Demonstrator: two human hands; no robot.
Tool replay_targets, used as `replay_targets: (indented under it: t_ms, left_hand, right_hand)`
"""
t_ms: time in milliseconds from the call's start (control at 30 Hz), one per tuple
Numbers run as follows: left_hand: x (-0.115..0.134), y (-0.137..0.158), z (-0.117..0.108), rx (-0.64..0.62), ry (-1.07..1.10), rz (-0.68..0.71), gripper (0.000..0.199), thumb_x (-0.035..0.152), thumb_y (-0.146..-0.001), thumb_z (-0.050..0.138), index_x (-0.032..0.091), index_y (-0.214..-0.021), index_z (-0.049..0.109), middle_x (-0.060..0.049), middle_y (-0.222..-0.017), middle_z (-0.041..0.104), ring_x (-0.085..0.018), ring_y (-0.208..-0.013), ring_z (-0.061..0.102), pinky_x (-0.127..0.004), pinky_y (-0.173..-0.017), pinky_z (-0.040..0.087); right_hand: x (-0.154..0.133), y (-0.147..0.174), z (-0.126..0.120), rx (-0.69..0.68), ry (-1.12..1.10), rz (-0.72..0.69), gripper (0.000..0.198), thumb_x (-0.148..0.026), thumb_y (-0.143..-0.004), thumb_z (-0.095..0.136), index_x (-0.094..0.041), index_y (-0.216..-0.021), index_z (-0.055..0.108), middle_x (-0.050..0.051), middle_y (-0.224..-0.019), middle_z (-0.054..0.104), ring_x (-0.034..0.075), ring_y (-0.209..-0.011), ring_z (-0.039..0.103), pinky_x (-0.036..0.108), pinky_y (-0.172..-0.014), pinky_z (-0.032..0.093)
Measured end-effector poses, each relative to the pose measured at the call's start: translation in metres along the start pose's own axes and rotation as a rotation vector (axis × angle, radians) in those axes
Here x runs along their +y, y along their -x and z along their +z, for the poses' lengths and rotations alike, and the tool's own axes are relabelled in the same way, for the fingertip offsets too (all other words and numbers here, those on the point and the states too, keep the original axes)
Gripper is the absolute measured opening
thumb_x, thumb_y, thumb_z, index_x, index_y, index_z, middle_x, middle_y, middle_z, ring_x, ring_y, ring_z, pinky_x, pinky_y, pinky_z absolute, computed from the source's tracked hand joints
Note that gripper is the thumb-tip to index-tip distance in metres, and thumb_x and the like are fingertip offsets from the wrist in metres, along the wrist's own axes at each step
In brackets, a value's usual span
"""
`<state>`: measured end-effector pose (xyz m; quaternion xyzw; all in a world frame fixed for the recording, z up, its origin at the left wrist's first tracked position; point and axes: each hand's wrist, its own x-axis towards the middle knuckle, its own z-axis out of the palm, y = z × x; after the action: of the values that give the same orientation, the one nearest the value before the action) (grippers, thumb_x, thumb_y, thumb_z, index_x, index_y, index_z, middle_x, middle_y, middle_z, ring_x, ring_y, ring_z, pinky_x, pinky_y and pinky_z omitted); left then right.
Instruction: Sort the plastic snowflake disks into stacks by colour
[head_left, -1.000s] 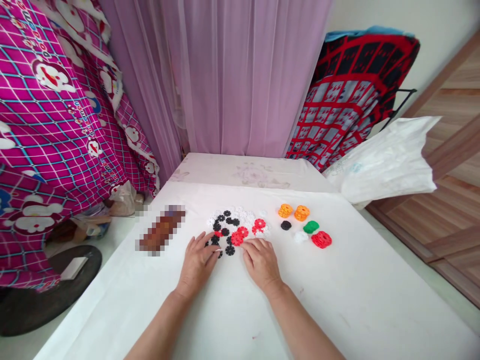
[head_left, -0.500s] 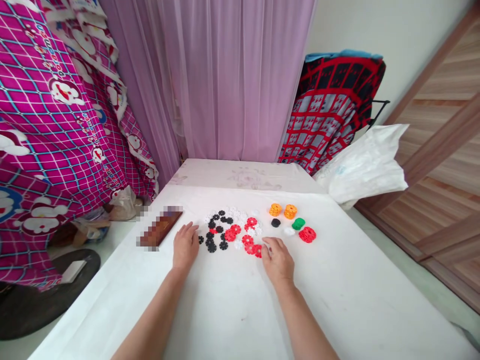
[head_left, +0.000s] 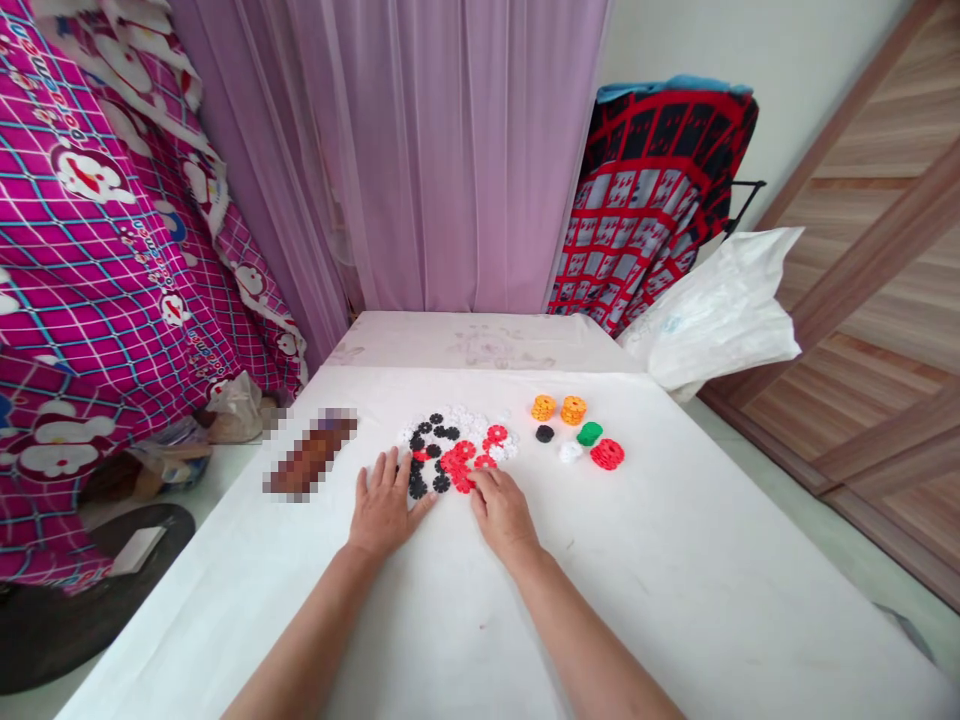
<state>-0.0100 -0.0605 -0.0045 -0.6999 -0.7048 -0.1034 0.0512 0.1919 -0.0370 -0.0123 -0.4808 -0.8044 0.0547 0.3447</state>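
Observation:
Black notched plastic discs [head_left: 418, 490], red notched discs [head_left: 457, 462] and white ones [head_left: 466, 420] lie loose in a pile on the table. At the pile's left edge my left hand [head_left: 384, 505] rests with its fingers spread, thumb beside the black discs, holding nothing. My right hand [head_left: 502, 508] lies at the pile's near right side, its bent fingertips touching the red discs; whether it grips one is hidden. To the right are stacks of orange discs [head_left: 573, 410], a red stack [head_left: 607, 454], green discs [head_left: 589, 433], black discs [head_left: 544, 434] and white discs [head_left: 570, 452].
A brown object, blurred out [head_left: 311, 455], lies on the left of the white-covered table [head_left: 450, 620]. A white plastic bag [head_left: 712, 310] is at the far right corner. Purple curtains [head_left: 465, 160] hang behind, and a pink patterned cloth [head_left: 112, 260] hangs at the left.
My right hand has moved left, and the red discs have shifted left into a tighter cluster by the black ones. My left hand has spread and moved slightly right. The view has shifted a little.

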Motion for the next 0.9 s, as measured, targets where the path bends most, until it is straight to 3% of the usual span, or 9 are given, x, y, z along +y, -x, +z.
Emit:
replay_targets:
  t_ms: [133, 233, 367, 467, 600, 767, 900]
  left_hand:
    - [0.011, -0.012, -0.004, -0.054, 0.009, 0.016, 0.083, 0.070, -0.087, 0.037, 0.012, -0.147, 0.036, -0.020, -0.154, 0.033, -0.036, -0.143, 0.031, -0.060, -0.113, 0.023]
    - [0.016, -0.018, -0.003, -0.023, 0.040, 0.061, 0.085, 0.070, -0.086, 0.038, 0.013, -0.150, 0.032, -0.021, -0.155, 0.031, -0.036, -0.143, 0.031, -0.059, -0.113, 0.024]
    - [0.018, -0.020, -0.001, 0.022, 0.104, 0.278, 0.061, 0.060, -0.091, 0.043, 0.032, -0.145, 0.041, -0.013, -0.158, 0.030, -0.034, -0.144, 0.028, -0.057, -0.113, 0.026]
    - [0.018, -0.021, -0.002, 0.029, 0.160, 0.386, 0.041, 0.051, -0.094, 0.044, 0.043, -0.132, 0.054, -0.005, -0.157, 0.034, -0.032, -0.144, 0.029, -0.058, -0.113, 0.025]
    - [0.017, -0.022, -0.005, 0.059, 0.209, 0.344, 0.034, 0.045, -0.092, 0.049, 0.040, -0.122, 0.064, -0.005, -0.153, 0.042, -0.032, -0.142, 0.034, -0.059, -0.113, 0.025]
    - [0.012, -0.021, -0.002, 0.096, 0.267, 0.283, 0.033, 0.038, -0.090, 0.053, 0.032, -0.120, 0.066, -0.008, -0.148, 0.048, -0.032, -0.140, 0.037, -0.061, -0.113, 0.027]
    - [0.006, -0.021, 0.004, 0.160, 0.357, 0.263, 0.032, 0.037, -0.089, 0.054, 0.029, -0.116, 0.068, -0.009, -0.145, 0.051, -0.032, -0.138, 0.041, -0.059, -0.111, 0.032]
  right_hand:
    - [-0.004, -0.013, 0.007, 0.006, -0.093, -0.017, 0.025, -0.010, -0.086, 0.048, -0.022, -0.100, 0.066, 0.006, -0.100, 0.069, 0.019, -0.093, 0.061, 0.031, -0.086, 0.049]
    - [0.005, -0.015, 0.004, 0.052, -0.136, 0.024, 0.028, -0.011, -0.089, 0.043, -0.023, -0.098, 0.067, 0.004, -0.098, 0.068, 0.017, -0.093, 0.061, 0.028, -0.086, 0.048]
    - [0.029, -0.014, -0.009, 0.144, 0.048, 0.190, 0.028, -0.016, -0.088, 0.047, -0.024, -0.101, 0.070, 0.005, -0.100, 0.065, 0.017, -0.093, 0.058, 0.027, -0.082, 0.047]
    - [0.040, -0.017, -0.016, 0.088, 0.215, 0.234, 0.027, -0.022, -0.086, 0.055, -0.025, -0.106, 0.071, 0.006, -0.101, 0.063, 0.019, -0.091, 0.055, 0.029, -0.077, 0.045]
    - [0.037, -0.021, -0.018, 0.021, 0.266, 0.199, 0.024, -0.025, -0.086, 0.057, -0.025, -0.104, 0.072, 0.007, -0.102, 0.064, 0.020, -0.090, 0.054, 0.030, -0.076, 0.044]
    - [0.030, -0.019, -0.021, 0.032, 0.216, 0.176, 0.015, -0.023, -0.087, 0.057, -0.025, -0.092, 0.071, 0.004, -0.097, 0.067, 0.020, -0.090, 0.054, 0.030, -0.079, 0.043]
    - [0.029, -0.021, -0.023, 0.038, 0.196, 0.156, 0.013, -0.020, -0.085, 0.058, -0.022, -0.093, 0.068, 0.004, -0.103, 0.069, 0.020, -0.093, 0.055, 0.031, -0.084, 0.043]
